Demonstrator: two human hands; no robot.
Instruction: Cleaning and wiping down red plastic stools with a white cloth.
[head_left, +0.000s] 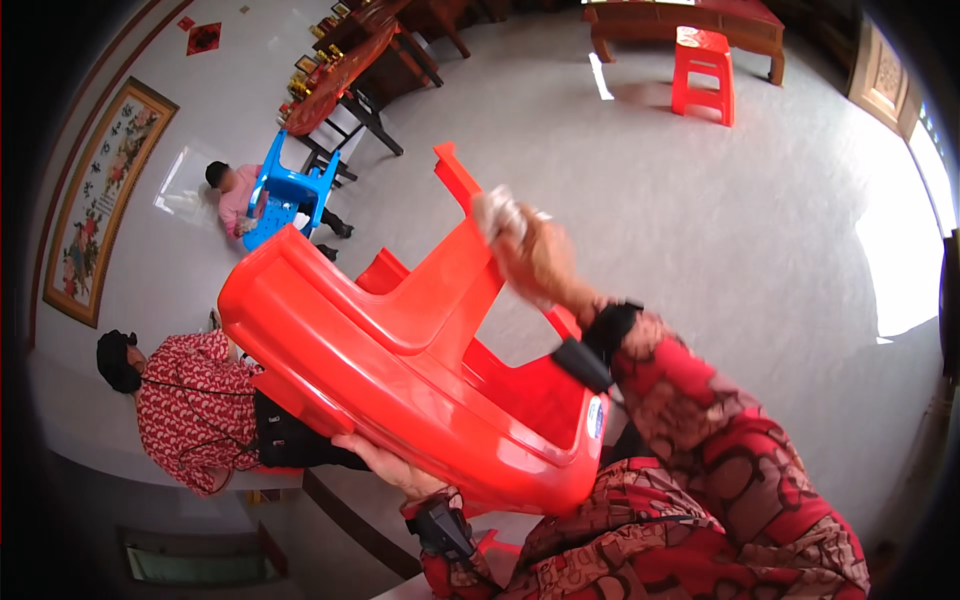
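Observation:
A red plastic stool (352, 337) lies tilted on its side across my lap, its legs pointing up and away from me. My left hand (394, 463) grips it from below, along its lower edge. A crumpled whitish cloth (495, 214) is bunched in my right hand (536, 259), which presses it against one of the stool's legs near the upper end. The right hand is slightly blurred. A small sticker (595, 417) bearing writing is on the stool's near right side. Part of my left hand's fingers is hidden behind the stool.
One person (191, 397) in a red patterned shirt sits close at left. Farther off, another person (238, 196) holds a blue plastic chair (289, 184). Another red stool (701, 71) stands on the grey floor (750, 195) near a wooden table (682, 22). A framed picture (112, 195) hangs on the wall.

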